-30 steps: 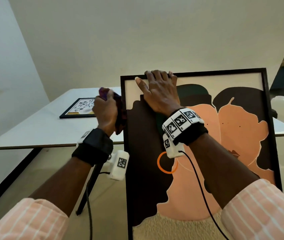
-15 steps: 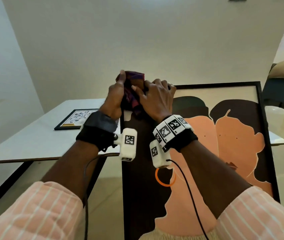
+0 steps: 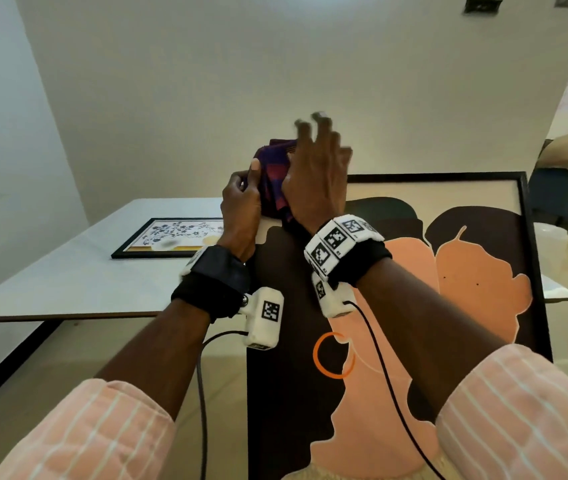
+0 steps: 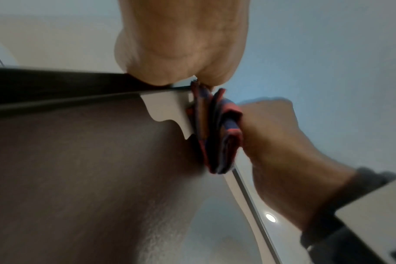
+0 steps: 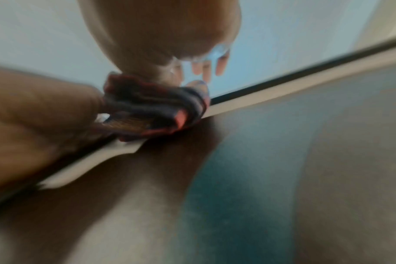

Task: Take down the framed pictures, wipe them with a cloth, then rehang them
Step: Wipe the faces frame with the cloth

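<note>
Purple-and-red striped folded cloth [image 3: 275,178] sits bunched at the top left corner of a large black-framed picture of peach and dark brown shapes [image 3: 476,271], seen from the head camera. The left hand [image 3: 241,206] pinches the cloth, thumb pressed on its near side. The right hand [image 3: 317,181] rests its palm against the cloth with fingers spread and raised, gripping nothing. The large picture stands upright in front of a white rectangular table [image 3: 67,282]. One small black-framed floral print [image 3: 171,239] lies flat on that table, so two framed pictures are counted. At the right edge, a translucent plastic tub [image 3: 551,232] shows only partly; its contents cannot be made out. Two striped pink sleeves [image 3: 525,417] fill the lower corners.

From the left wrist camera, the cloth [image 4: 217,132] is folded in layers against the picture's corner [image 4: 79,142], with the left hand [image 4: 181,39] above it and the right hand [image 4: 274,132] pressed to its far side.

From the right wrist camera, which is blurred, the cloth [image 5: 154,107] lies on the frame edge [image 5: 283,85] between the left hand [image 5: 38,110] and the right hand [image 5: 161,32], whose fingertips [image 5: 222,66] hang free.
</note>
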